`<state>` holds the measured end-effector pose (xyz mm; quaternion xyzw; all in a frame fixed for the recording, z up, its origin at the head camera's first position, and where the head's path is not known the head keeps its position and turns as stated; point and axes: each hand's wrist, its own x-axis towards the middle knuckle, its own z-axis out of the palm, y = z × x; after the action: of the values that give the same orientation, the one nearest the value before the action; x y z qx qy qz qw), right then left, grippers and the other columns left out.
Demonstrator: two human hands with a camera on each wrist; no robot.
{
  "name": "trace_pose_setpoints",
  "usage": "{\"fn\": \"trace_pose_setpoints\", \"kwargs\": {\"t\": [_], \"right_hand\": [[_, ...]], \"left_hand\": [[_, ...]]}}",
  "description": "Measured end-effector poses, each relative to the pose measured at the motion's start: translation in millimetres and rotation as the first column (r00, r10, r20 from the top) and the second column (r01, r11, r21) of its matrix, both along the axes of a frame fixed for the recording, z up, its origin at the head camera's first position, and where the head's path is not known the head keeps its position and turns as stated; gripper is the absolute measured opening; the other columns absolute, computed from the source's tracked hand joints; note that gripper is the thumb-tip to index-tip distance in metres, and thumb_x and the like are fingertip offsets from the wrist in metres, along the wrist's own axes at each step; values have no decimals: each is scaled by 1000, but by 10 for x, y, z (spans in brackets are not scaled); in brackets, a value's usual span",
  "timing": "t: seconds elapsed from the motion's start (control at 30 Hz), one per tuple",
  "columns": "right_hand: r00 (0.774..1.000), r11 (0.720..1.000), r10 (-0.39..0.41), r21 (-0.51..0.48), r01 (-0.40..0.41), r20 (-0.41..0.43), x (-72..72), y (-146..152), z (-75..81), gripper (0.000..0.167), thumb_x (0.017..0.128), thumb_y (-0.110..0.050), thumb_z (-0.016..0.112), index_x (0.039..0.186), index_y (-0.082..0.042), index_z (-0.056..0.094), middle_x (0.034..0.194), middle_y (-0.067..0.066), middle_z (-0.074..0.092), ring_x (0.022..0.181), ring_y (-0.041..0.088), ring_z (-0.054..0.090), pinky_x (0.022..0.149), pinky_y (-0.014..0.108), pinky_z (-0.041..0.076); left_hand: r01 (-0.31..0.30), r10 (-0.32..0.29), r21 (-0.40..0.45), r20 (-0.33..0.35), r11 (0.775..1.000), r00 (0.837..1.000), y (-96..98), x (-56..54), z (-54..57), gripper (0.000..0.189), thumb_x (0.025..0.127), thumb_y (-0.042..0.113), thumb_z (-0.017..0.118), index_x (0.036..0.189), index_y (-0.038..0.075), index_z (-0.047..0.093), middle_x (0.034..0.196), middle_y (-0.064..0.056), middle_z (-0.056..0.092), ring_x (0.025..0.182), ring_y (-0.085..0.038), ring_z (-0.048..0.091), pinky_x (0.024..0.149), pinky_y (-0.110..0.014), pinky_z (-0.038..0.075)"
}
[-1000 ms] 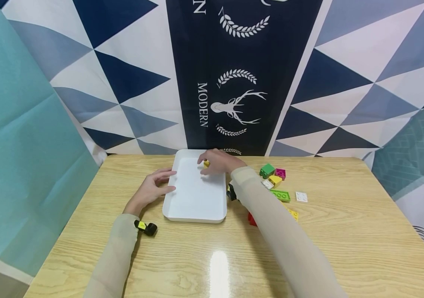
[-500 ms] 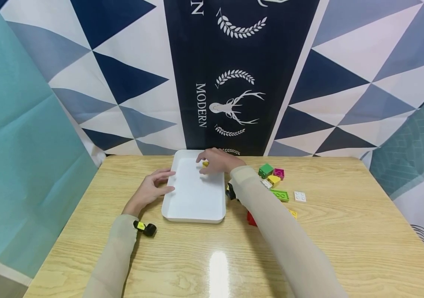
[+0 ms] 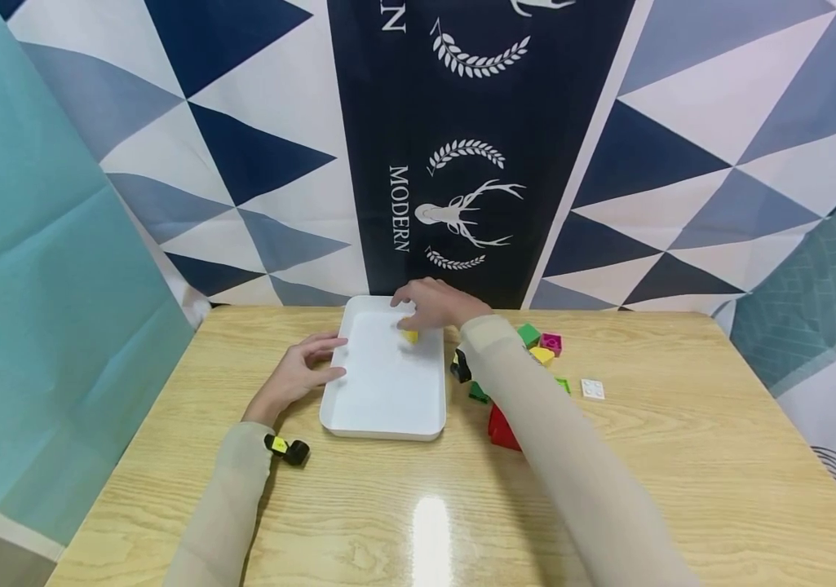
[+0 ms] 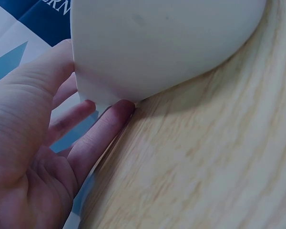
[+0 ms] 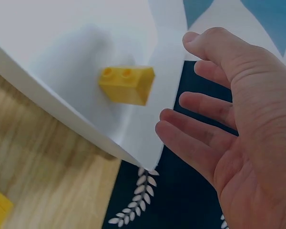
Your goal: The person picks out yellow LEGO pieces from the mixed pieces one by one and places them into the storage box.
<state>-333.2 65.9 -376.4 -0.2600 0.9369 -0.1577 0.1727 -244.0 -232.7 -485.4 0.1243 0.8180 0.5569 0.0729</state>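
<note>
A yellow two-stud brick (image 3: 410, 336) (image 5: 127, 86) is inside the white tray (image 3: 381, 408), near its far right corner. It looks slightly blurred in the right wrist view, its studs facing sideways. Beside it, my right hand (image 3: 438, 303) (image 5: 257, 109) is above the tray's far edge, fingers loosely spread and apart from the brick. My left hand (image 3: 298, 373) (image 4: 33, 124) rests on the tray's left side, with straight fingertips and thumb at the rim. In the left wrist view, a finger touches the tray's outer wall (image 4: 157, 47) close to the wooden tabletop.
Right of the tray, partly behind my right sleeve, lie a green brick (image 3: 528, 335), a magenta brick (image 3: 551, 344), a yellow piece (image 3: 542, 356), a white square piece (image 3: 593, 390), a dark green piece (image 3: 479, 393) and a red piece (image 3: 503, 429). A patterned cloth (image 3: 278, 187) borders the table's (image 3: 359, 505) far edge.
My right hand has let go of the yellow brick and lifted slightly up and to the right. More of the brick now shows below it. The left hand stays on the tray.
</note>
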Motion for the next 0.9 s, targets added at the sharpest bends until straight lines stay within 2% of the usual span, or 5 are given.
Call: {"fn": "trace_pose_setpoints", "kwargs": {"t": [0.2, 0.47, 0.6, 0.9], "right_hand": [[1000, 1000, 6, -23, -7, -31, 21, 75, 102, 48, 107, -32, 78, 153, -19, 70, 163, 6, 65, 132, 30, 69, 121, 52, 59], [999, 1000, 28, 2, -28, -20, -2, 138, 84, 48, 107, -30, 79, 152, -19, 71, 163, 8, 65, 144, 32, 66, 122, 52, 59], [999, 999, 34, 12, -34, -22, 19, 171, 88, 47, 106, -29, 79, 151, -19, 72, 162, 9, 65, 142, 33, 68, 120, 51, 60], [996, 992, 84, 94, -81, -37, 89, 228, 137, 46, 107, -30, 78, 151, -19, 72, 160, 12, 66, 143, 33, 63, 124, 53, 57]], "left_hand": [[-1, 1, -4, -8, 1000, 1000, 4, 12, -4, 58, 103, 5, 81, 158, -1, 63, 177, -25, 43, 157, -49, 54, 135, -60, 39], [2, -2, 1, 2, 1000, 1000, 1, 7, -5, 59, 104, 7, 81, 158, -1, 62, 178, -25, 42, 158, -50, 53, 136, -61, 38], [1, -1, -1, -1, 1000, 1000, -7, -7, -25, 58, 104, 8, 81, 159, 0, 62, 179, -25, 42, 159, -50, 52, 136, -62, 39], [9, -9, 18, 4, 1000, 1000, -14, -11, -25, 58, 104, 7, 81, 158, 0, 62, 179, -24, 42, 159, -50, 52, 135, -63, 39]]}}
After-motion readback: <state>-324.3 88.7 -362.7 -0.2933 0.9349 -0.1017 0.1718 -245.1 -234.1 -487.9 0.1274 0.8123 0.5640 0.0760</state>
